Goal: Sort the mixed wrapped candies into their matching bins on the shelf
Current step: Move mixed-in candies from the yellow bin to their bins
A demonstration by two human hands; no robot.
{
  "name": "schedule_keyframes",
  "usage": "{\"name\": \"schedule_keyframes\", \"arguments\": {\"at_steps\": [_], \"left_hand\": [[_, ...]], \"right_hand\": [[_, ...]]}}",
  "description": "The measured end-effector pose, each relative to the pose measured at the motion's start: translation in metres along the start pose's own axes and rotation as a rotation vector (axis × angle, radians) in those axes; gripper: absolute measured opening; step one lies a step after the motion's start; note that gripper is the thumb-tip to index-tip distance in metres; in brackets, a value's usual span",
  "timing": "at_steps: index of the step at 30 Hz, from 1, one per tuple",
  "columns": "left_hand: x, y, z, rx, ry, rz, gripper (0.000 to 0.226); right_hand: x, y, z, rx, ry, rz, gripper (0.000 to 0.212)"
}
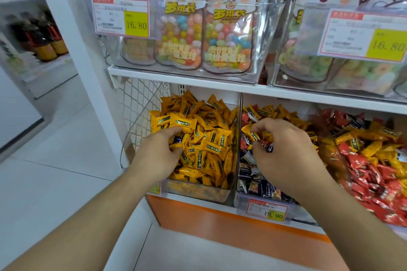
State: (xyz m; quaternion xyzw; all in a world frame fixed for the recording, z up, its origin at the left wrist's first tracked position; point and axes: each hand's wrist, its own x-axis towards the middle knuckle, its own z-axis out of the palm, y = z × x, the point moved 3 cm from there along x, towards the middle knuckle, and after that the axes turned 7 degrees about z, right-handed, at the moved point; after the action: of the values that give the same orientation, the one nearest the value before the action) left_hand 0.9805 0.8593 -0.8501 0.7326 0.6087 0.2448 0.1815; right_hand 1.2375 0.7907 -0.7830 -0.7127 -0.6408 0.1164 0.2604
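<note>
Down on the low shelf, the left hand (159,152) digs into the yellow candy bin (198,191), fingers curled round a dark candy (176,139). Just right of that bin, the right hand (284,149) pinches a yellow candy (251,135) over the mixed bin (259,201).

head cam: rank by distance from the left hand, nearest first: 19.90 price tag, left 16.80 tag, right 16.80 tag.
From the left hand, in the yellow bin:
1. 19.90 tag, lower right, on the middle bin's front.
2. Left 16.80 tag, straight above, upper shelf.
3. Right 16.80 tag, far upper right.
</note>
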Motion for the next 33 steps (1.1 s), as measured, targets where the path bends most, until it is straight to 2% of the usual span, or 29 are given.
{"name": "schedule_keyframes", "arguments": {"at_steps": [6, 13, 23, 29, 33], "left_hand": [[0.008, -0.007, 0.003, 0.009, -0.059, 0.044, 0.044], [0.007, -0.011, 0.001, 0.033, 0.069, 0.027, 0.029], [-0.002, 0.004, -0.018, 0.042, 0.145, 0.022, 0.016], [-0.007, 0.023, -0.032, -0.172, 0.161, 0.05, 0.018], [-0.015, 0.045, -0.041, -0.479, 0.153, 0.073, 0.018]], "right_hand": [[-0.002, 0.0, -0.002, 0.004, 0.001, -0.021, 0.022], [-0.005, -0.002, -0.002, -0.014, 0.014, -0.045, 0.018], [-0.006, -0.003, 0.003, 0.011, 0.008, -0.076, 0.016], [-0.007, -0.007, 0.005, 0.023, 0.013, -0.098, 0.018], [-0.011, -0.016, 0.007, 0.029, -0.023, -0.155, 0.025]]}}
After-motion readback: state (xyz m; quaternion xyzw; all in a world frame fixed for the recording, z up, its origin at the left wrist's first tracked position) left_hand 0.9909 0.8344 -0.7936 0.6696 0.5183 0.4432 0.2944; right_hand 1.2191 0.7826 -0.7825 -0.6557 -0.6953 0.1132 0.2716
